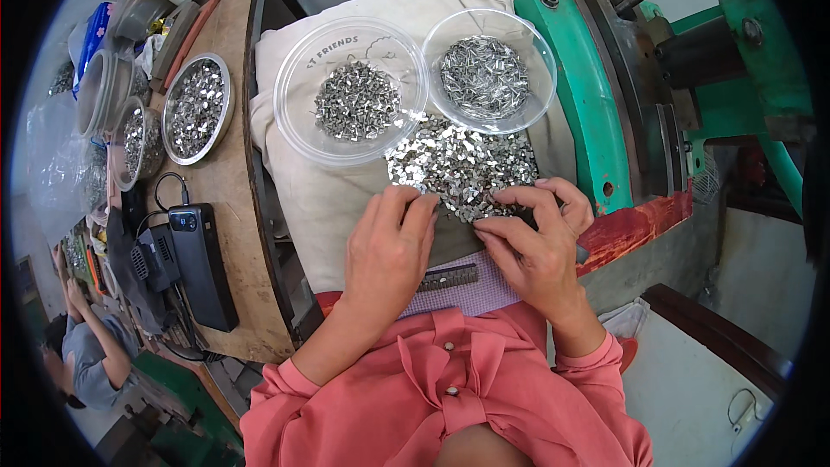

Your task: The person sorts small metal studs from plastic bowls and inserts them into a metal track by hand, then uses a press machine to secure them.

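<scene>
A heap of small shiny metal pieces [467, 160] lies on the pale cloth before me. My left hand [389, 238] is at its near left edge, fingers bent and drawn together; whatever is between the tips is too small to make out. Across from it, my right hand [545, 238] curls its thumb and fingers in toward the near right edge of the heap, and any piece in that grip is hidden. A dark ribbed strip [448, 278] lies near my lap on purple checked cloth [475, 298].
Behind the heap stand two clear round tubs, the left [298, 134] and right [540, 104], holding small metal parts. A green machine [571, 78] borders the right. The wooden table [251, 268] at left bears a metal bowl [226, 112] and black power bank [207, 268]. Another person [99, 363] sits far left.
</scene>
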A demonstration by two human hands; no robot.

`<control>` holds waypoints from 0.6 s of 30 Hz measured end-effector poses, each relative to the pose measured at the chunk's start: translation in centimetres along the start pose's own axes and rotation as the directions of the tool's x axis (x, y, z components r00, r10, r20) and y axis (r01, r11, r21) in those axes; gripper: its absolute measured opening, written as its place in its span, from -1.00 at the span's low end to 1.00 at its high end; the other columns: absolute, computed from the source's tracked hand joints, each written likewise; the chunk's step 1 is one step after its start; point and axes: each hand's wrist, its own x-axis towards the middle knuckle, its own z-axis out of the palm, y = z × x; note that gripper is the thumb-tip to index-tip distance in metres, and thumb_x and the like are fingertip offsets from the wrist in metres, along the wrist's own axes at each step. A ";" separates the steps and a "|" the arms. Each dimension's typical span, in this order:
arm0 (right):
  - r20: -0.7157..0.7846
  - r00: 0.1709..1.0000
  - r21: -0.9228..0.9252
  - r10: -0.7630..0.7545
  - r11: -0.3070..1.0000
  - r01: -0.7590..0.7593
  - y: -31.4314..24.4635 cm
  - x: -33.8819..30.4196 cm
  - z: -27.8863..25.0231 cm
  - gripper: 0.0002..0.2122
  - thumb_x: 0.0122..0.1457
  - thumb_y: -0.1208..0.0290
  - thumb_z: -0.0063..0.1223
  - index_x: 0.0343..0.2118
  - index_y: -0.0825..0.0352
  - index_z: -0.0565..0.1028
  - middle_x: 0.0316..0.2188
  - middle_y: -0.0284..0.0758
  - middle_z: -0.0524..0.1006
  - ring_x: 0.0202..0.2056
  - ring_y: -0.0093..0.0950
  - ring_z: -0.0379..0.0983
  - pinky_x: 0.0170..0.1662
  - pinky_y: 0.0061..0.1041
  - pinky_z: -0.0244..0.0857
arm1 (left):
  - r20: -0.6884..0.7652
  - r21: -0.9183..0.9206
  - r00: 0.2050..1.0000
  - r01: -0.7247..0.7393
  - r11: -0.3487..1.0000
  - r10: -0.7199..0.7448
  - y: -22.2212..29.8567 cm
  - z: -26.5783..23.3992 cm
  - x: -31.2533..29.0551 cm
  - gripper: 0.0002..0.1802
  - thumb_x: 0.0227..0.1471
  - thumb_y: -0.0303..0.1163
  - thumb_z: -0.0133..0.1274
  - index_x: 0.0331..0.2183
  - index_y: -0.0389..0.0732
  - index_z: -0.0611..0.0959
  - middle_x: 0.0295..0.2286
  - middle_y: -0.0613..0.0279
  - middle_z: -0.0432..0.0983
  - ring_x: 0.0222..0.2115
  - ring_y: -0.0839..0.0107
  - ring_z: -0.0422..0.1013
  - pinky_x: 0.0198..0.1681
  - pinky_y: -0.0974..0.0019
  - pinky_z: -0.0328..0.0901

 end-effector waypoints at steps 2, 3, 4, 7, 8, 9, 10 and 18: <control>0.002 1.000 0.021 0.011 1.000 -0.011 -0.1 0.1 0.1 -0.83 -0.14 0.37 0.36 -0.41 0.03 0.65 -0.15 -0.57 0.53 0.01 -0.35 0.27 0.06 -0.25 -0.07 | -0.001 0.016 1.000 0.012 1.000 -0.012 -0.1 0.4 0.4 -0.77 -0.09 -0.57 0.24 -0.29 -0.23 0.63 -0.36 0.16 0.46 -0.37 0.14 0.46 -0.33 0.16 0.36; 0.002 1.000 0.025 0.010 1.000 -0.010 -0.2 0.1 0.2 -0.83 -0.14 0.37 0.36 -0.41 0.03 0.65 -0.15 -0.57 0.53 0.01 -0.35 0.27 0.06 -0.25 -0.07 | -0.003 0.031 1.000 0.022 0.999 -0.022 -0.1 0.5 0.5 -0.79 -0.08 -0.56 0.24 -0.31 -0.22 0.62 -0.38 0.19 0.46 -0.39 0.17 0.46 -0.35 0.16 0.35; 0.009 1.000 0.010 0.002 1.000 -0.002 -0.3 0.2 0.3 -0.82 -0.15 0.39 0.38 -0.42 0.03 0.66 -0.15 -0.55 0.54 0.02 -0.31 0.27 0.08 -0.26 -0.06 | -0.002 0.032 1.000 0.022 0.999 -0.022 0.0 0.5 0.6 -0.79 -0.08 -0.56 0.24 -0.31 -0.22 0.62 -0.38 0.19 0.46 -0.39 0.17 0.46 -0.35 0.16 0.35; 0.014 1.000 -0.018 -0.016 1.000 0.016 -0.6 0.6 0.8 -0.81 -0.17 0.40 0.39 -0.41 0.03 0.67 -0.14 -0.53 0.54 0.03 -0.29 0.26 0.09 -0.27 -0.04 | 0.000 0.054 1.000 0.005 0.999 -0.005 0.1 0.1 0.6 -0.82 -0.08 -0.55 0.25 -0.35 -0.21 0.62 -0.41 0.22 0.47 -0.42 0.20 0.46 -0.38 0.19 0.35; 0.012 1.000 -0.034 -0.026 0.999 0.026 -0.7 0.6 1.1 -0.80 -0.16 0.39 0.39 -0.41 0.02 0.67 -0.14 -0.54 0.54 0.04 -0.30 0.26 0.08 -0.27 -0.05 | 0.011 0.055 1.000 -0.008 0.998 0.008 0.1 -0.2 0.4 -0.82 -0.09 -0.55 0.25 -0.35 -0.21 0.62 -0.42 0.22 0.46 -0.44 0.20 0.46 -0.39 0.19 0.35; 0.012 1.000 -0.035 -0.022 0.999 0.022 -0.7 0.7 1.4 -0.80 -0.16 0.39 0.39 -0.41 0.02 0.67 -0.14 -0.54 0.54 0.04 -0.30 0.26 0.08 -0.27 -0.05 | 0.022 0.056 1.000 -0.022 0.998 0.021 0.1 -0.5 0.1 -0.82 -0.09 -0.55 0.26 -0.36 -0.21 0.63 -0.43 0.22 0.46 -0.45 0.20 0.46 -0.41 0.19 0.35; 0.029 0.999 -0.031 -0.044 0.999 0.045 -0.9 0.7 1.7 -0.80 -0.16 0.39 0.39 -0.40 0.01 0.67 -0.14 -0.55 0.54 0.04 -0.31 0.25 0.07 -0.27 -0.05 | 0.024 0.058 1.000 -0.022 0.998 0.020 0.0 -0.8 -0.4 -0.82 -0.09 -0.55 0.26 -0.36 -0.21 0.63 -0.43 0.22 0.46 -0.45 0.20 0.46 -0.41 0.19 0.35; 0.026 0.998 -0.009 -0.062 0.998 0.062 -0.4 1.1 1.1 -0.82 -0.13 0.39 0.35 -0.39 0.02 0.66 -0.09 -0.53 0.50 0.07 -0.31 0.22 0.04 -0.23 -0.05 | 0.015 -0.003 0.997 0.080 0.997 -0.080 -0.8 -2.1 -2.9 -0.73 -0.17 -0.59 0.30 -0.32 -0.24 0.65 -0.37 0.12 0.49 -0.42 0.17 0.49 -0.40 0.22 0.37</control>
